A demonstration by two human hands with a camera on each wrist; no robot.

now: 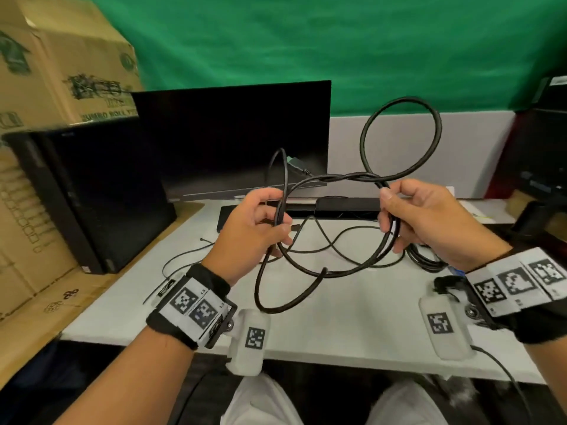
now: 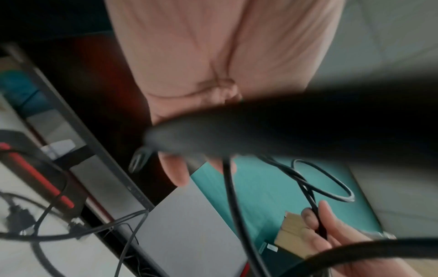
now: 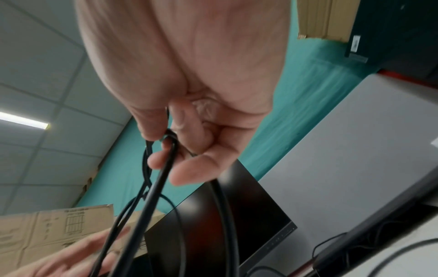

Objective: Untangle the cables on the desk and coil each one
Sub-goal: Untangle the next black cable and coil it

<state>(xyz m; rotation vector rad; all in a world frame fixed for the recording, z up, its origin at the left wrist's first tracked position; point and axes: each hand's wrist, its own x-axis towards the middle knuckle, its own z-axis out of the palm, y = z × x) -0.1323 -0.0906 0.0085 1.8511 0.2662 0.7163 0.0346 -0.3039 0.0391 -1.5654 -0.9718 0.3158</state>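
A thick black cable is held up over the white desk, twisted on itself between my hands. One loop stands above my right hand and another hangs below toward the desk. My left hand grips two strands of it in curled fingers; the left wrist view shows this cable as a blur across my palm. My right hand pinches the cable between thumb and forefinger, and the right wrist view shows that cable running down from my right hand. A plug end sticks up behind.
Thin black cables trail across the desk under my hands, and a dark bundle lies behind my right wrist. A dark monitor stands at the back with a black bar beneath, a PC tower and cardboard boxes at left.
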